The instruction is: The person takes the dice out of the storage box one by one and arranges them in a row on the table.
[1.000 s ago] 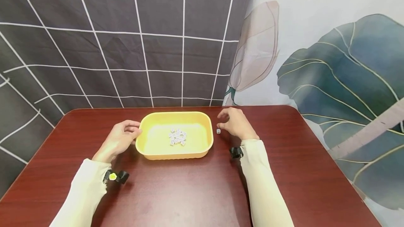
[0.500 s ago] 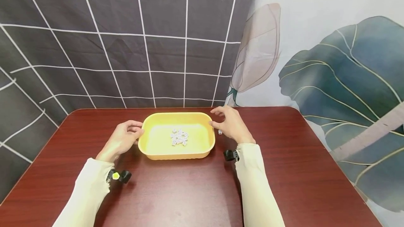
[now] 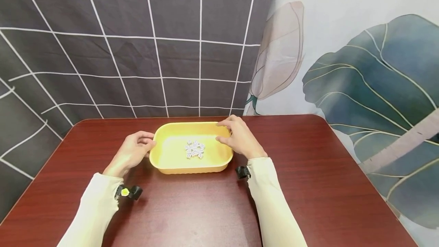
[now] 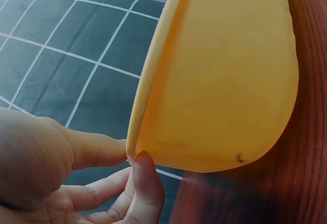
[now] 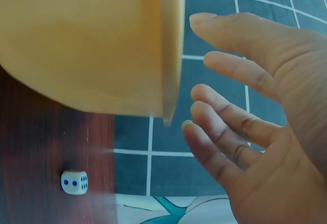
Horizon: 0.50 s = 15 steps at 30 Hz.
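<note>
The table (image 3: 205, 209) is dark red wood, and near its far edge sits the yellow tray (image 3: 171, 163), with a heap of small white dice (image 3: 194, 150) resting in the middle of its floor. One more die (image 5: 74, 182) lies alone on the table just beside the tray's right wall; only the right wrist view shows it, since the right hand hides it from the head camera.

The left hand (image 3: 132, 151) holds the tray's left rim, thumb and a finger touching the edge, lightly curled round it. The right hand (image 3: 240, 138) hovers over the tray's right rim with its fingers (image 5: 240, 70) spread and relaxed, holding nothing; the two hands stand apart, one at each end of the tray.

The likely trouble is the tray. It looks light and smooth-bottomed, so a push from the right hand against a loose left-hand hold could slide or tip it and scatter the heap. The lone die lies close under the right palm, where a careless sweep of the wrist could knock it toward the table's far edge.
</note>
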Available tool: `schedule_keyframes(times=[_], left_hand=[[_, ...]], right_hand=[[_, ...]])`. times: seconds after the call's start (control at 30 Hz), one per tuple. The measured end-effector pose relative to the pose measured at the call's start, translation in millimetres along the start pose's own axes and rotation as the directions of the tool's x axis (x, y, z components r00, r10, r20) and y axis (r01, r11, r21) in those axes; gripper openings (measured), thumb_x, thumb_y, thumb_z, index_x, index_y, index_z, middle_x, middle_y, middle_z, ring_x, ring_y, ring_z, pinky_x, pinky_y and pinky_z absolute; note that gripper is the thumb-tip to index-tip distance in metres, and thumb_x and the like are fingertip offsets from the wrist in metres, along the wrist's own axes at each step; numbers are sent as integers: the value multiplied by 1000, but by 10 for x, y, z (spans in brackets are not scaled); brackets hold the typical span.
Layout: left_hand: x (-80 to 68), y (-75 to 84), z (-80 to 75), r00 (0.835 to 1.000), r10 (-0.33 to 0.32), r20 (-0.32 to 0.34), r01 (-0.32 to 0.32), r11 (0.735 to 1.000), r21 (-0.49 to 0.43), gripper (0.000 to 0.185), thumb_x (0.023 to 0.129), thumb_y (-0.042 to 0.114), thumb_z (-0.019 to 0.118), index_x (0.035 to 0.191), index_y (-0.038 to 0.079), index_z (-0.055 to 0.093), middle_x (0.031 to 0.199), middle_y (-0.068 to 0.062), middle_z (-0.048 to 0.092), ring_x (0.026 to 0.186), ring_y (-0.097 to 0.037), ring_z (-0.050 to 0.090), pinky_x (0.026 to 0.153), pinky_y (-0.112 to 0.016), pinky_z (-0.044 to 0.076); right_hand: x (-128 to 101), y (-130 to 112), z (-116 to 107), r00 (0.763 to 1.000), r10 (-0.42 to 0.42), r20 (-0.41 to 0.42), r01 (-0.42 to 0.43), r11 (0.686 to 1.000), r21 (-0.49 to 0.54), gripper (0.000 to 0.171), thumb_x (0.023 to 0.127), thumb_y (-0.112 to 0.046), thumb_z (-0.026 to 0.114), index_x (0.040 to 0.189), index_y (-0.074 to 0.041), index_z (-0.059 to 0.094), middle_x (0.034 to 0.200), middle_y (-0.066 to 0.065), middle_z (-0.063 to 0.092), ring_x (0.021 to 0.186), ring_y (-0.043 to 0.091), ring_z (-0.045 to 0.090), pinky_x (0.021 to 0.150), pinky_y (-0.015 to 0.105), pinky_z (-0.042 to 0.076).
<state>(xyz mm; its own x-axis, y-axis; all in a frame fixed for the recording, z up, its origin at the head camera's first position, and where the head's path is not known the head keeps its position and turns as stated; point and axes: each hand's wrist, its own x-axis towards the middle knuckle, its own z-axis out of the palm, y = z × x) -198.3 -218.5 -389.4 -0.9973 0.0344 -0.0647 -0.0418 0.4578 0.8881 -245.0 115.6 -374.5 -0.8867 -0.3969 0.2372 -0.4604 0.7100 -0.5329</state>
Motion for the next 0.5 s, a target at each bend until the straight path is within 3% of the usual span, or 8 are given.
schedule_keyframes(times=[0.23, 0.5], left_hand=[[22, -5, 7, 1000, 7, -2, -6, 1000, 8, 38, 100, 7, 59, 132, -12, 53, 113, -29, 65, 79, -10, 65, 67, -22, 57], [-1, 11, 11, 1000, -1, -11, 1, 1000, 11, 38, 100, 7, 60, 132, -12, 54, 114, -30, 65, 79, -11, 66, 66, -23, 58]], right_hand=[[3, -54, 68, 999, 2, 47, -2, 1000, -2, 44, 86, -18, 82, 127, -7, 71, 117, 15, 63, 109, 30, 56, 95, 40, 49], [38, -189, 167, 999, 14, 48, -10, 997, -73, 39, 85, -17, 82, 121, -6, 73, 113, 13, 64, 102, 25, 58, 90, 40, 52]])
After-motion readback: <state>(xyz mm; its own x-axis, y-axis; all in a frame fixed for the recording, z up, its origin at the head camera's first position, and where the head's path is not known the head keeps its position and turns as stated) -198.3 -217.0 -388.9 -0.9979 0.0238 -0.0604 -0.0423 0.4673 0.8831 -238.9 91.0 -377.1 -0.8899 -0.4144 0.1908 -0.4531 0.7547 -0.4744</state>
